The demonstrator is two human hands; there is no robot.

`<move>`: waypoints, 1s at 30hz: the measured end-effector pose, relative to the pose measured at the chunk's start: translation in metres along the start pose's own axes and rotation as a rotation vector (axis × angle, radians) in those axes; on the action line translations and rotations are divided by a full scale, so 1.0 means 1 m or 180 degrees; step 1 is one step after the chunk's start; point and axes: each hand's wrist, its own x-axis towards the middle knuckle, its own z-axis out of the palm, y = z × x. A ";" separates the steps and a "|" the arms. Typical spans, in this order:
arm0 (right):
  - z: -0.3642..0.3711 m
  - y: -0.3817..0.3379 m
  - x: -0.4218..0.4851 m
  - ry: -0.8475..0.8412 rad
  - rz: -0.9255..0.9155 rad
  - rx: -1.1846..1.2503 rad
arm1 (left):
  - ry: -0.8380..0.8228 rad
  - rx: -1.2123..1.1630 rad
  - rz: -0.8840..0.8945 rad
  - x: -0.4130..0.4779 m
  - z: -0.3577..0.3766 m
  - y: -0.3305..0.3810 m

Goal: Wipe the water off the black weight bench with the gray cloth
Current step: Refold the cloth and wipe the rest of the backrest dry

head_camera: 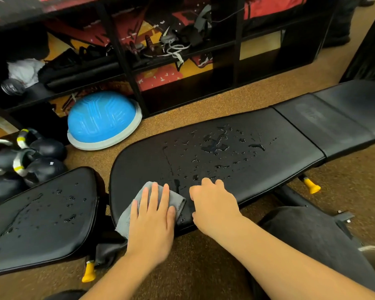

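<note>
The gray cloth (125,219) is pressed flat on the near edge of the black weight bench (268,131) under the left hand (152,215), fingers straight, likely for broad contact. At its 3 o'clock the right hand (214,204) is rested on the pad, loosely bent, nothing grasped, seemingly as a brace. Water (214,146) is beaded toward 1 o'clock. The bench's far end is cut off.

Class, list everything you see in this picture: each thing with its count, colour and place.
Bench: one, black, centre, several pads.
Water: many drops, clear, on two bench pads.
Cloth: one, gray, on bench, near edge.
Dome: one, blue, floor by shelf.
Kettlebells: several, black, floor left.
Shelf: one, black, behind.
Knobs: two, yellow, under bench.
Left hand: flat on cloth.
Right hand: on bench, beside cloth.
</note>
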 end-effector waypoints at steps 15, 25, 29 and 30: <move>0.001 -0.001 0.005 -0.0125 0.0010 0.0162 | -0.0259 -0.0219 -0.0765 0.199 -0.032 -0.036; -0.005 0.002 0.009 -0.0160 -0.0054 0.0136 | -0.0209 -0.0137 -0.0803 0.237 -0.036 -0.038; -0.007 0.004 0.011 -0.0077 -0.0008 0.0109 | -0.0124 -0.0151 -0.0779 0.223 -0.031 -0.036; -0.008 0.004 0.011 -0.0065 0.0007 0.0129 | -0.0112 -0.0127 -0.0776 0.217 -0.030 -0.033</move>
